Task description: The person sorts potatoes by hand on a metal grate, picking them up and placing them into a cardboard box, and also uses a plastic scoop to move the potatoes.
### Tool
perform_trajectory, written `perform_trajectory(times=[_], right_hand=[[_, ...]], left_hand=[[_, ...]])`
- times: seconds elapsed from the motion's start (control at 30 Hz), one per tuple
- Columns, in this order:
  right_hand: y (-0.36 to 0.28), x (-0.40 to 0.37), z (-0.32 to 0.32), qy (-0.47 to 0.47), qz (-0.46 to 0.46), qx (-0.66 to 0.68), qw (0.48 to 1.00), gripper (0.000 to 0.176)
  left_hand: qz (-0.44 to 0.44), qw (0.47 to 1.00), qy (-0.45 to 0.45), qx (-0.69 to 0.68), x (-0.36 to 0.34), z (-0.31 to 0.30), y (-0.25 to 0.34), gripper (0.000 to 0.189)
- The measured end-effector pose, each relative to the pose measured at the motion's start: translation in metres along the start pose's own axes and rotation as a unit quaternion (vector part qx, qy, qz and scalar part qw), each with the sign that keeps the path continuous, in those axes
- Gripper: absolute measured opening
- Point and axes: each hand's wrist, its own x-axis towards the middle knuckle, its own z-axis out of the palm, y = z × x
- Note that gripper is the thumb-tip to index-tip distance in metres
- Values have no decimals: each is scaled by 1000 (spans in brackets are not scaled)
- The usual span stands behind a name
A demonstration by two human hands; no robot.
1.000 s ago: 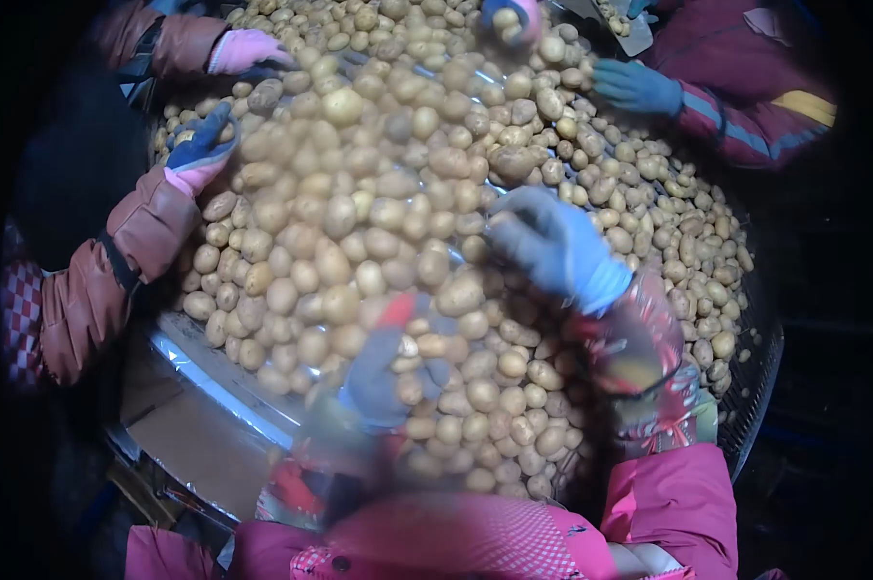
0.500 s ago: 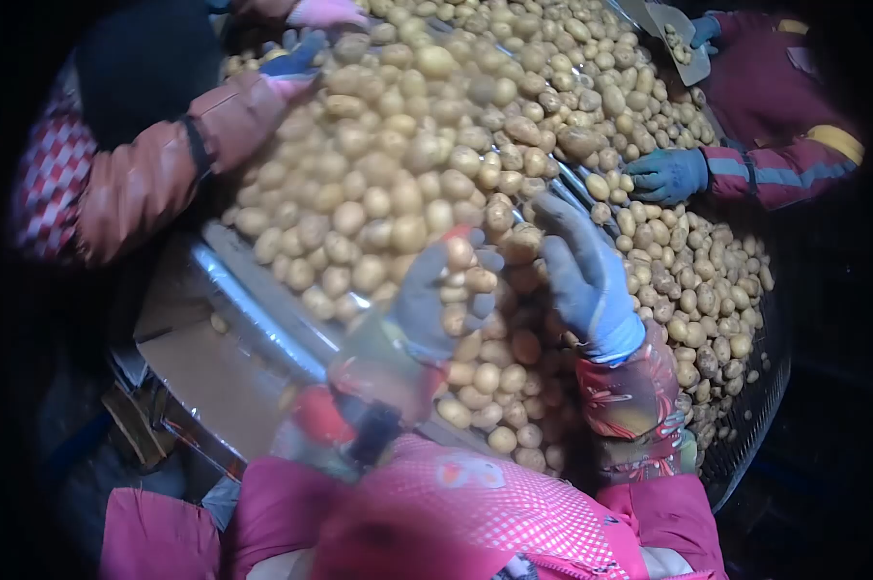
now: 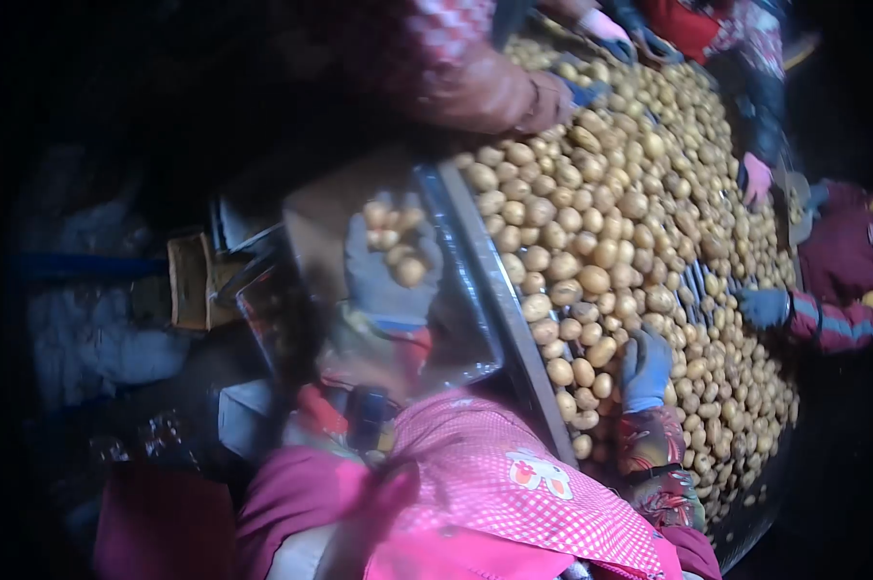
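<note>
Several small potatoes rest in my left hand, which is gloved in grey, palm up, above a box left of the table's edge. My right hand, in a grey-blue glove, reaches down onto the big heap of potatoes. Its fingertips point into the heap and are partly hidden, so whether they hold a potato cannot be made out.
The metal table edge runs between box and heap. A co-worker's sleeve reaches over the heap at the top. Another co-worker's blue glove is at the right. A wooden crate stands at the left.
The view has swung left. My left hand has moved from over the heap to over the box, carrying potatoes. My right hand has lowered onto the heap, away from my left.
</note>
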Motion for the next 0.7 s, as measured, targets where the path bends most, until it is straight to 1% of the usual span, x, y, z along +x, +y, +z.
perform_trajectory(times=[0.03, 0.13, 0.17, 0.2, 0.27, 0.3, 0.37, 0.43, 0.47, 0.5, 0.53, 0.6, 0.67, 0.7], right_hand=[[1, 0, 1, 0, -1, -7, 1000, 25], [4, 0, 2, -31, 12, 6, 999, 24], [8, -4, 8, -33, 38, 7, 999, 24], [10, -4, 10, -39, 42, 2, 998, 23], [11, -5, 11, -51, 55, -7, 997, 23], [13, -5, 14, -44, 52, -9, 998, 22], [14, -7, 13, -36, 50, -8, 998, 22], [14, -6, 14, -34, 49, -4, 998, 22], [14, -5, 15, -35, 51, -1, 998, 22], [15, -6, 14, -34, 57, 0, 998, 23], [9, -4, 9, -29, 54, 3, 998, 22], [-5, 0, 4, -16, 59, 0, 998, 22], [-11, 5, 0, -66, 101, -41, 992, 21], [-18, 13, -4, -147, 168, -95, 970, 21]], left_hand=[[41, 998, 24, -40, -3, -8, 24, 22], [90, 994, -56, -28, -13, -41, 96, 21], [102, 991, -82, -23, -14, -53, 120, 21], [112, 988, -107, -18, -14, -65, 142, 21], [159, 984, -74, -43, -11, -82, 193, 22], [195, 978, -15, -75, -4, -88, 224, 24], [266, 956, 106, -65, 19, -72, 248, 30], [333, 915, 227, 17, 32, -38, 254, 41], [351, 894, 273, 49, 39, -27, 257, 41], [359, 883, 290, 81, 40, -27, 260, 42], [364, 877, 293, 110, 42, -30, 261, 42], [359, 882, 257, 169, 41, -50, 257, 44], [331, 895, 198, 226, 39, -81, 237, 46], [314, 897, 163, 265, 39, -91, 216, 48]])
